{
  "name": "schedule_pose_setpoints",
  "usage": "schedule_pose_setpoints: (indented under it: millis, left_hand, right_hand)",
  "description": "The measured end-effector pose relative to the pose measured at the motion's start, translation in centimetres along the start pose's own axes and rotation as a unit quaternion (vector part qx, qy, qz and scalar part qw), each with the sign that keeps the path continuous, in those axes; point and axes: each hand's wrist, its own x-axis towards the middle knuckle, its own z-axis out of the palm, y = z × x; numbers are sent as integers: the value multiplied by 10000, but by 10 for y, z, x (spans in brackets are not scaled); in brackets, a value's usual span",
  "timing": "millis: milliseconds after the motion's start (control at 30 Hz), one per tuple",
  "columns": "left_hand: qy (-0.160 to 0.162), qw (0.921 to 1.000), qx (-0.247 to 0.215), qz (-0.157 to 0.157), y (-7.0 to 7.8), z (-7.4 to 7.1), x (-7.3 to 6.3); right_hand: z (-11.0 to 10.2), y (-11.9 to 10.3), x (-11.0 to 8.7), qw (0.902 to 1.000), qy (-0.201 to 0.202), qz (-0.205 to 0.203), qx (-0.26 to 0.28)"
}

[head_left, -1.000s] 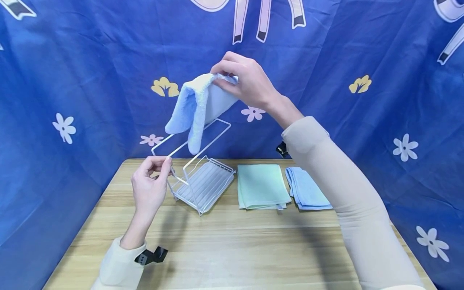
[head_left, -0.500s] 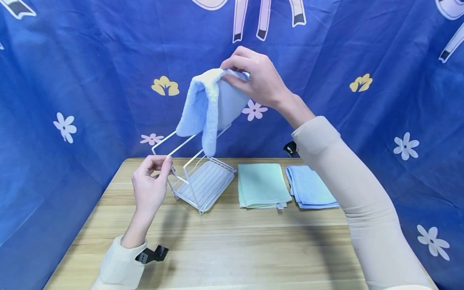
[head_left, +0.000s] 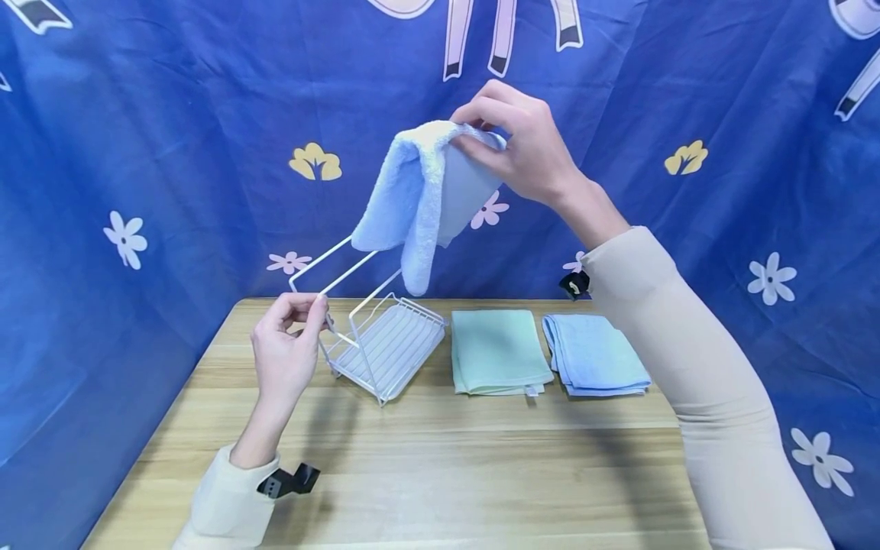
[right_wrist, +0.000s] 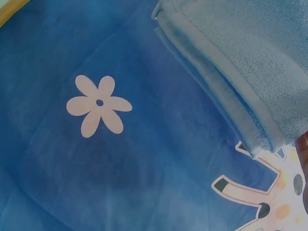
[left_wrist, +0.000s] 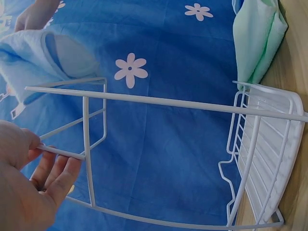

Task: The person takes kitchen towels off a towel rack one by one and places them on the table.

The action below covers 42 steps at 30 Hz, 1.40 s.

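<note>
My left hand point(head_left: 285, 351) pinches a bar at the near upper end of a white wire rack point(head_left: 392, 347), which stands on the table with a slatted tray at its base. In the left wrist view the thumb and fingers close on a short crossbar of the rack point(left_wrist: 159, 100). High above, my right hand point(head_left: 522, 141) pinches the top of a fluffy light blue towel point(head_left: 406, 191), folded and drooping. The towel hides the far ends of the rack's top rails; whether it touches them I cannot tell. In the right wrist view the towel point(right_wrist: 240, 62) fills the upper right.
A folded mint green cloth point(head_left: 499, 351) lies right of the rack. Beside it rests a folded blue cloth point(head_left: 594, 355), near my right sleeve. Behind the wooden table point(head_left: 440, 473) hangs a blue patterned curtain point(head_left: 206, 153).
My right hand has moved right and slightly up, carrying the towel along the rack's top rails. My left hand and the rack have stayed in place.
</note>
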Motion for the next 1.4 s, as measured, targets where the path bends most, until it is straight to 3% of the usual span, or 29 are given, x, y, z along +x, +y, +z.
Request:
schedule_pose_setpoints:
  millis: [467,733,1100,1400]
  left_hand:
    - [5,10000,93,0,-6,0,1]
    - [14,10000,78,7,-6,-1,1]
    - [-21,9999,103,-32,-5,-2,0]
    - [-5,10000,53,-12,-4,-2,1]
  right_hand:
    - [-18,7,-31,9987,245,-326,-288]
    - [-25,7,-56,9990,63,-338,-285]
    - [-30,6,-95,9993,-167,16,-334]
    - [-30,2,-121,9987,-326,-156,-353]
